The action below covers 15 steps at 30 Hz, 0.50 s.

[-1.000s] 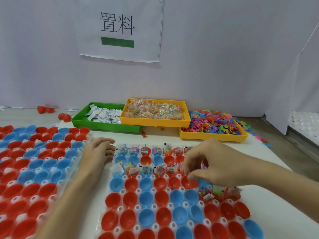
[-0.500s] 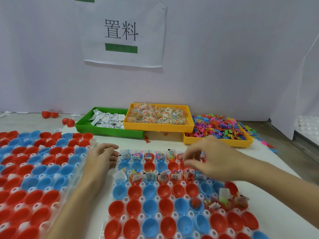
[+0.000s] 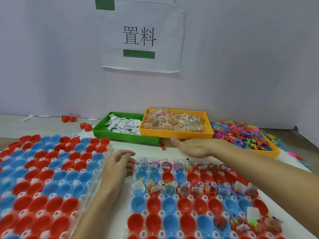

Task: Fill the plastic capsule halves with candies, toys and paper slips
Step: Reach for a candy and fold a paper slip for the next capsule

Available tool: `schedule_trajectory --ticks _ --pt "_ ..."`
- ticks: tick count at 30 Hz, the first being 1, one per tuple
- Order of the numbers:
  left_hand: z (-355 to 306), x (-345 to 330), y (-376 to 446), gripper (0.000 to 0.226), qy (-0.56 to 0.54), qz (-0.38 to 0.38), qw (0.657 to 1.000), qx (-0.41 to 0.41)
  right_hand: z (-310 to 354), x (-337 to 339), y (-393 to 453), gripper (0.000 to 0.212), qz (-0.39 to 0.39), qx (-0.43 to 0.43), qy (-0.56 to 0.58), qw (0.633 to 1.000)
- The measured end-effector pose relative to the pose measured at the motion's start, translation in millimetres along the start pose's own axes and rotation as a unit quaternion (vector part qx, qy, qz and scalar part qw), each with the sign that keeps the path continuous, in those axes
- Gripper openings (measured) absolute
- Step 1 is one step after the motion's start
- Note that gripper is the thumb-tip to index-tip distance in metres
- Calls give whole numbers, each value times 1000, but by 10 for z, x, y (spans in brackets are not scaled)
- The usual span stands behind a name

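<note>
Filling goes on across two clear trays of red and blue capsule halves, and everything here is placed off the yellow candy bin [image 3: 176,133] at the back of the table. Left of and nearer than that bin lies the big left tray [image 3: 51,178], its cups all bare, probably queued as the next batch. Straight in front of the bin sits the working tray [image 3: 186,204]: its far row and third row already hold candy packets, toys and slips, a few cups at its near right too, the rest of the halves still bare, so the job looks well short of half done. Right of the bin a second yellow bin [image 3: 269,152] overflows with bright flat toys [image 3: 241,135]; touching the bin's left side, a green bin [image 3: 124,137] holds the paper slips [image 3: 124,125]. All three supplies line the far edge, likely so one reach serves any cup. The right hand [image 3: 195,146] hovers just before the candy bin's front wall, fingers straight and loose, holding nothing that I can see, seemingly heading for a fresh pick. The left hand [image 3: 119,163] rests at the working tray's far left corner, fingers loosely curled and holding nothing, probably steadying it.
</note>
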<state>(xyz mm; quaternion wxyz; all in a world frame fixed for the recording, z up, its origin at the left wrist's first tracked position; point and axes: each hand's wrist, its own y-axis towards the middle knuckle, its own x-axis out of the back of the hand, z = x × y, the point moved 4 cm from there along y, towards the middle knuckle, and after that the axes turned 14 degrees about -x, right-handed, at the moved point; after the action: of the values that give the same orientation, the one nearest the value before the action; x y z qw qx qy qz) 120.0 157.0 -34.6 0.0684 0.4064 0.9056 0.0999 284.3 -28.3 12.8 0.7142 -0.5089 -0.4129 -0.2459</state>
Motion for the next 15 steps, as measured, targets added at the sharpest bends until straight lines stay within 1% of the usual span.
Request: schedule_trajectory --ticks 2,5,8,9,10,11,12,13,15 --pt "-13 2 -4 25 0 0 1000 1 10 7 32 90 13 -7 22 1000" --pt "-33 -7 -14 26 1 0 1000 9 21 30 24 93 12 -20 31 999" --pt "-66 -11 -12 27 22 8 1000 11 46 72 -53 90 -4 0 19 1000" --pt "-99 -8 -1 26 66 14 998 -11 58 82 -84 89 -3 17 26 1000" --pt "-157 -1 13 25 134 18 989 -53 62 86 -119 87 2 37 38 999" --pt "-245 -6 22 23 204 19 973 -105 61 93 -155 85 6 57 52 997" --pt "-346 -31 26 20 252 15 955 -155 48 100 -185 82 6 74 65 995" --pt "-449 -81 44 19 273 22 943 -190 26 110 -210 80 2 86 77 993" --pt "-601 -267 122 17 300 79 920 -240 -32 134 -252 77 -12 94 88 992"
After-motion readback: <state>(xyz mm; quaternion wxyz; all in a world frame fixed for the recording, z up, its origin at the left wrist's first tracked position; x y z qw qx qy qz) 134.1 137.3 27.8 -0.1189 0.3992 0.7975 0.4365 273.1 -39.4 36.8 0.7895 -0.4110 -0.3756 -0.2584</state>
